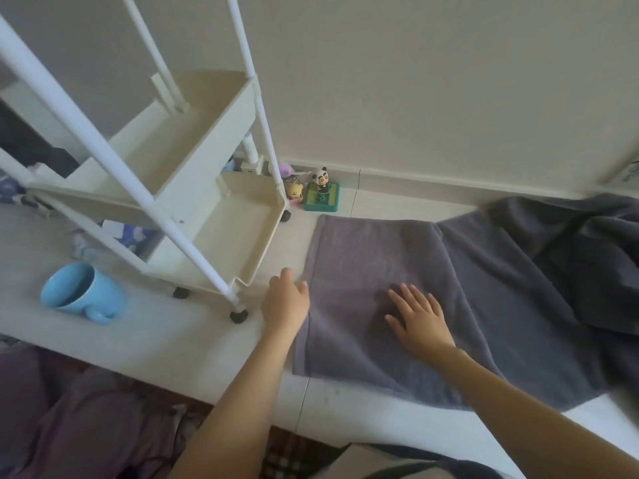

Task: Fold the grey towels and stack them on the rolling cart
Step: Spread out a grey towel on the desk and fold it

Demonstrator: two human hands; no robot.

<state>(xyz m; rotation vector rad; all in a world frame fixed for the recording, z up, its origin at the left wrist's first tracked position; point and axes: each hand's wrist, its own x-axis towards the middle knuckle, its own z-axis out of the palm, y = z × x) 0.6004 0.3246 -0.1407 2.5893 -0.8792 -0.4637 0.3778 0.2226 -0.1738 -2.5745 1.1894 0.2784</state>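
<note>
With the right hand (420, 318) pressing flat on the part-folded grey towel (373, 271) and the left hand (285, 299) loose at its left edge, gripping nothing, the fold may slip askew, or the left hand may nudge the rolling cart (221, 216) just beyond.

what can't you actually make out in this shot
Head view only:
- Heaped grey towels: cut off by the right edge; their number cannot be counted.
- Rolling cart: its top runs past the upper edge.
- Items behind the cart: hidden by its trays and posts.
- Left hand: seen from behind, so whether its fingertips pinch the flat towel edge is unclear.
- Panda toy: too small for detail.
</note>
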